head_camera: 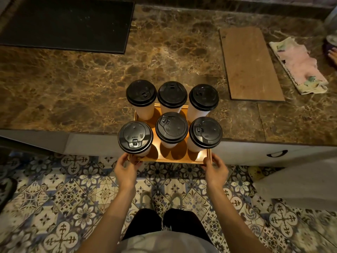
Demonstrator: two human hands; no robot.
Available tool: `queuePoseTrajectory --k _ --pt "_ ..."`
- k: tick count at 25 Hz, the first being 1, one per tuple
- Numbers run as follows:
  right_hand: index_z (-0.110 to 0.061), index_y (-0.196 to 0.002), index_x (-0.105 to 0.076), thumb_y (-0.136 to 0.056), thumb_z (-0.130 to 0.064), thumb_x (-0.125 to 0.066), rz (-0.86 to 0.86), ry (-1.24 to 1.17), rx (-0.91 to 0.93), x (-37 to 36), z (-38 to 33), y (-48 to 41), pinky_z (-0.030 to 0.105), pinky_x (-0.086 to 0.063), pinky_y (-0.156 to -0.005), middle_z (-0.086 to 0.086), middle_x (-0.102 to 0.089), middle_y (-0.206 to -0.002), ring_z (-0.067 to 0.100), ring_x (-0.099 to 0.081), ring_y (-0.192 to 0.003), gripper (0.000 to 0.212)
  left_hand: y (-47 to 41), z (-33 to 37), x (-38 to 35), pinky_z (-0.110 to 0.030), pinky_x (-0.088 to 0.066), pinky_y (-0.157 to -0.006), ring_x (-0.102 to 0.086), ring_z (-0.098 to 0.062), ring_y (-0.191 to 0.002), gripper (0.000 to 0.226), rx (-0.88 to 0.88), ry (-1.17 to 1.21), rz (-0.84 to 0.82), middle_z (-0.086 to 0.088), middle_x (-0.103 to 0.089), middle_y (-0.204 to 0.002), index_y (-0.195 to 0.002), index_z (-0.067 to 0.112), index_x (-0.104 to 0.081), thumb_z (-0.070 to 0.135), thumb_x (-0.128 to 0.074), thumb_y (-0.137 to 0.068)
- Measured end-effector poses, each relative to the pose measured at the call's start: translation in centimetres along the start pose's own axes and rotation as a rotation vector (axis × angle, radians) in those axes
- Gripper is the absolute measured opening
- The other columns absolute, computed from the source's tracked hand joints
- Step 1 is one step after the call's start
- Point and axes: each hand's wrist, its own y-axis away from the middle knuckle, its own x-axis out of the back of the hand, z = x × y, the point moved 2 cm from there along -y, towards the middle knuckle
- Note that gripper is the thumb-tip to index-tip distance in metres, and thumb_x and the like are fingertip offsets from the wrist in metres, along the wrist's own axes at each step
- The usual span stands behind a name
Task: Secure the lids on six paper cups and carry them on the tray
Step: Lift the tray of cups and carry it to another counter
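A wooden tray (175,158) is held partly over the counter edge, carrying several tall paper cups in two rows. Each cup wears a black lid, such as the front-left one (135,137) and the back-right one (203,97). My left hand (125,170) grips the tray's near left corner, fingers curled round its rim. My right hand (216,170) grips the near right corner the same way. The far part of the tray is hidden behind the cups.
The brown marble counter (82,88) holds a black mat (67,22) at back left, a wooden board (249,64) and a folded cloth (299,66) at right. Another person's fingers (332,55) show at the right edge. Patterned floor tiles (54,207) lie below.
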Motion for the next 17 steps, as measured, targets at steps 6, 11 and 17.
queuePoseTrajectory --k 6,11,17 --pt "-0.009 -0.125 -0.062 -0.090 -0.007 -0.065 -0.002 -0.006 -0.001 1.1 1.2 1.3 0.029 -0.056 -0.077 0.005 -0.065 -0.113 0.016 -0.065 -0.093 0.036 1.4 -0.5 1.4 -0.018 -0.058 -0.067 -0.061 -0.025 -0.108 0.036 0.061 0.117 -0.047 -0.013 -0.058 -0.127 -0.123 0.004 -0.057 0.010 -0.064 -0.089" --pt "-0.009 -0.124 -0.062 -0.089 -0.006 -0.065 -0.005 -0.019 -0.010 1.2 1.3 1.4 0.024 -0.055 -0.071 -0.001 -0.063 -0.108 0.021 -0.066 -0.097 0.035 1.6 -0.4 1.6 -0.026 -0.054 -0.075 -0.057 -0.028 -0.117 0.040 0.123 0.167 -0.072 -0.017 -0.054 -0.132 -0.133 0.003 -0.047 0.007 -0.055 -0.094" --pt "-0.012 -0.117 -0.062 -0.088 -0.002 -0.066 -0.038 -0.025 -0.001 1.5 1.1 1.2 0.010 -0.053 -0.055 -0.006 -0.063 -0.098 0.011 -0.065 -0.086 0.031 1.8 -0.3 1.6 -0.030 -0.052 -0.081 -0.056 -0.029 -0.118 0.035 0.141 0.175 -0.079 -0.019 -0.054 -0.132 -0.133 0.003 -0.045 0.004 -0.044 -0.098"
